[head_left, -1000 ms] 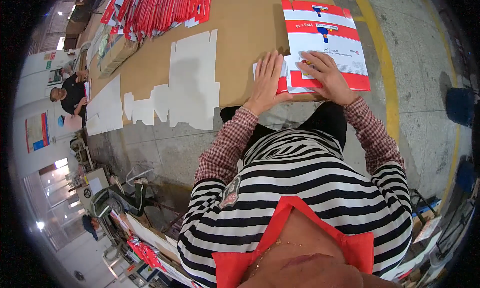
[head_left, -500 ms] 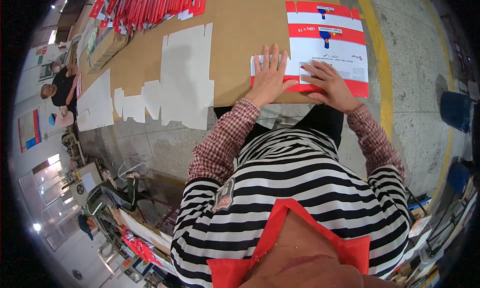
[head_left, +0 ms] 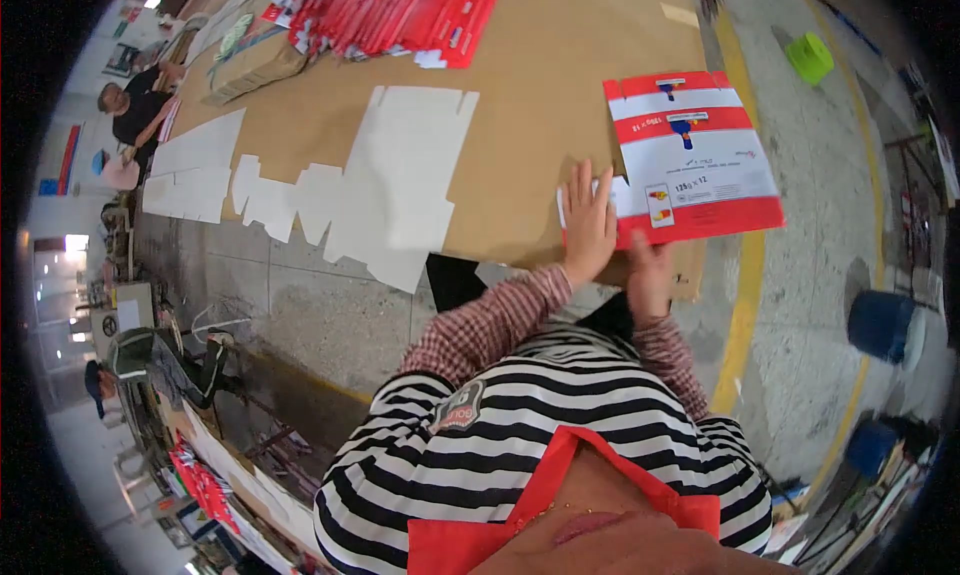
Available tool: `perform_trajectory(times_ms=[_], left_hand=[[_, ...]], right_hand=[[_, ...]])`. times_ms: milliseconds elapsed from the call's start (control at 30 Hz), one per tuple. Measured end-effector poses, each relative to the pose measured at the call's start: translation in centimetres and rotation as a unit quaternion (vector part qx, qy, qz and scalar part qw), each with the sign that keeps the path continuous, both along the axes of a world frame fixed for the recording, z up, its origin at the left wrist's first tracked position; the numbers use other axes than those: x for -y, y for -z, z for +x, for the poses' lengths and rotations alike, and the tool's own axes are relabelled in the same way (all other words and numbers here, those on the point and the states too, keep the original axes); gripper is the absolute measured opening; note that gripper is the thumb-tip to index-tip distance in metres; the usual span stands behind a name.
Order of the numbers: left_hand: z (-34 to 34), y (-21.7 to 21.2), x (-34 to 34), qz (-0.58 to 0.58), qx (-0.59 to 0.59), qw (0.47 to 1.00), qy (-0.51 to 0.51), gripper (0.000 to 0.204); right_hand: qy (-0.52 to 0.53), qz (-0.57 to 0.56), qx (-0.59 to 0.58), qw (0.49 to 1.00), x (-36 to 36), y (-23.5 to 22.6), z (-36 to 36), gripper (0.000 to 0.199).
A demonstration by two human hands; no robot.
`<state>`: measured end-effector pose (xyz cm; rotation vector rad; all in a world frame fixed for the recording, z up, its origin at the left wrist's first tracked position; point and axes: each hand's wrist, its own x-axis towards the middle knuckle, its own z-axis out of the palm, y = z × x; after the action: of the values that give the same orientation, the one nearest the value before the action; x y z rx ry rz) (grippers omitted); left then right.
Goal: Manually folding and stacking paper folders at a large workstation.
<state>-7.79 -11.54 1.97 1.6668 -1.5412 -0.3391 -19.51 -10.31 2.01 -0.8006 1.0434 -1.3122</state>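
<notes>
A flat red and white printed carton blank (head_left: pixel 695 160) lies on the brown cardboard table (head_left: pixel 560 85) near its front edge. My left hand (head_left: pixel 588 225) presses flat, fingers spread, on the blank's left flap. My right hand (head_left: pixel 650 270) grips the blank's near edge at the table's rim, with the fingers hidden under it. To the left on the table lies a plain white die-cut carton blank (head_left: pixel 400 185).
A pile of red printed blanks (head_left: pixel 400 10) sits at the table's far side. More white blanks (head_left: pixel 195 165) lie further left, where another person (head_left: pixel 135 110) sits. A yellow floor line (head_left: pixel 745 305), blue bins (head_left: pixel 885 325) and a green stool (head_left: pixel 810 55) are to the right.
The view has swung so the table sits higher left. My right hand has slid from on top of the carton blank down to its near edge. My left hand stays flat.
</notes>
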Motion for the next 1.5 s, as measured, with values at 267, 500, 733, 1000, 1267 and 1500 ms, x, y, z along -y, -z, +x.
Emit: perform_trajectory(times_ms=[267, 500, 733, 1000, 1267, 1500], left_hand=[[15.8, -3.7, -11.9, -0.024, 0.006, 0.988, -0.154, 0.059], [24.5, -4.8, -24.0, 0.209, 0.223, 0.945, -0.119, 0.064], [25.8, -0.1, -23.4, 0.18, 0.254, 0.936, -0.163, 0.061], [25.3, -5.5, -17.5, -0.056, 0.28, 0.958, -0.006, 0.034], [6.6, -6.3, -8.5, 0.149, 0.201, 0.905, 0.345, 0.044], [4.7, -1.6, -5.3, 0.003, 0.261, 0.914, 0.31, 0.06]], right_hand=[[-0.377, -0.005, -0.162, 0.912, 16.2, -1.6, -10.0, 0.047], [-0.224, -0.163, -0.44, 0.854, 39.8, 0.7, 6.3, 0.059], [-0.109, -0.275, -0.49, 0.82, 38.5, 5.0, 31.9, 0.059], [-0.387, -0.428, -0.357, 0.734, 22.7, -7.5, 14.3, 0.063], [-0.5, -0.38, -0.494, 0.601, 3.8, -6.1, -5.9, 0.051], [-0.249, -0.294, -0.639, 0.666, -0.1, -6.4, -16.5, 0.031]])
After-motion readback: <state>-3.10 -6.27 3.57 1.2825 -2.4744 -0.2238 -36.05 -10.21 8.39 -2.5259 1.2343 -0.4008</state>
